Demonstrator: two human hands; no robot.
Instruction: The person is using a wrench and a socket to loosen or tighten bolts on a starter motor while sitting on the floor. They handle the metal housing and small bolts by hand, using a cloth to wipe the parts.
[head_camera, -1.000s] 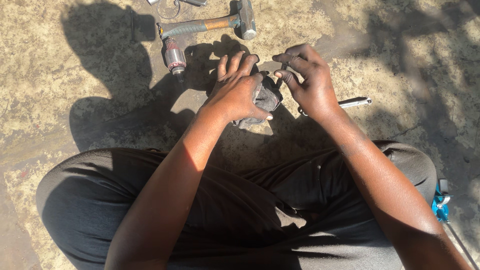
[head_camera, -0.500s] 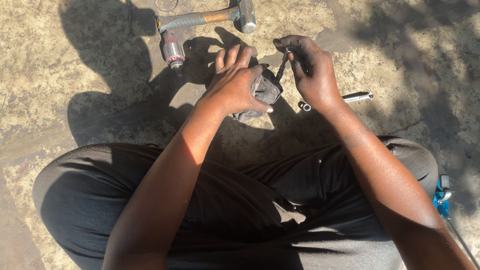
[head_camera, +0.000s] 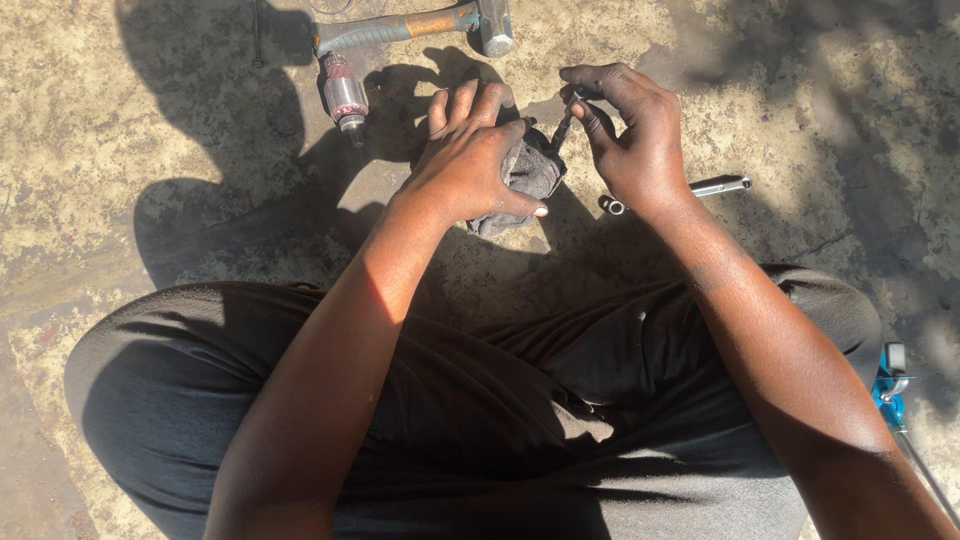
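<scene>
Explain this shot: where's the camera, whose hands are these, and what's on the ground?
The one view comes from a camera worn on a person's head, looking down at their own arms and dark-trousered lap as they sit on rough concrete ground. There is no machine. The left hand wraps around a dark greasy rag that seems bundled over something hidden. The right hand pinches a small dark rod-like piece at the rag's edge. On the ground lie a hammer, a motor armature beside it, a metal socket wrench, and a blue tool at the right edge.
</scene>
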